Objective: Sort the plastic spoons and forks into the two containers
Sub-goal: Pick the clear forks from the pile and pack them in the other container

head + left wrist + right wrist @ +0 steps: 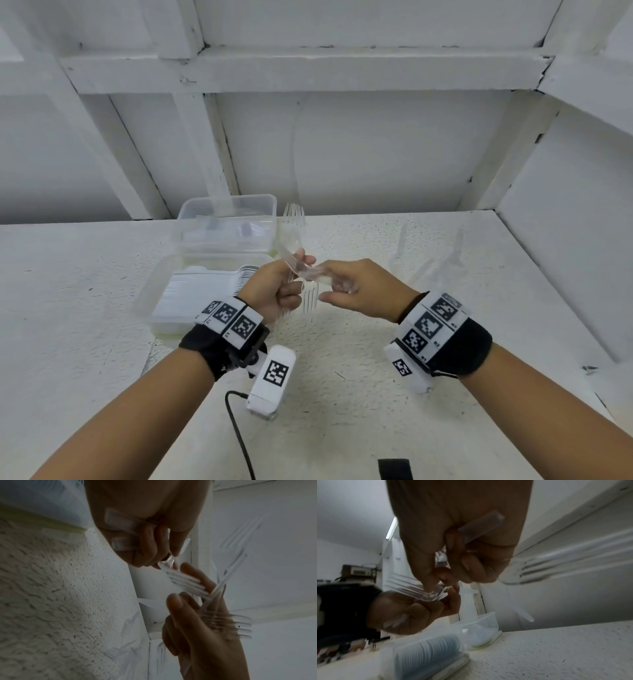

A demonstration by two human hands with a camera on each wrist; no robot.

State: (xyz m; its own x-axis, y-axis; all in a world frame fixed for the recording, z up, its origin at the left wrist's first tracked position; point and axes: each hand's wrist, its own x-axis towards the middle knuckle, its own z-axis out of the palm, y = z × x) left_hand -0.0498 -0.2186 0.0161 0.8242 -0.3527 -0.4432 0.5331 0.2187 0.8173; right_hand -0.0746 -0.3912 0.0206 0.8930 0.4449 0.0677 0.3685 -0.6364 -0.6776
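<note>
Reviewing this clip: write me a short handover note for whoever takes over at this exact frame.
Left hand: grips clear forks, tines up.
Right hand: grips another fork, tines down, meeting the left.
Near container: holds a full row of white utensils.
Far container: contents unclear.
Loose clear utensils lie on the table at right.
Left: bin the held forks, then sort those.

You see a black cable [239, 442] trailing to the tabletop's [376, 394] near edge, and a black strap [394, 468] at that edge.
</note>
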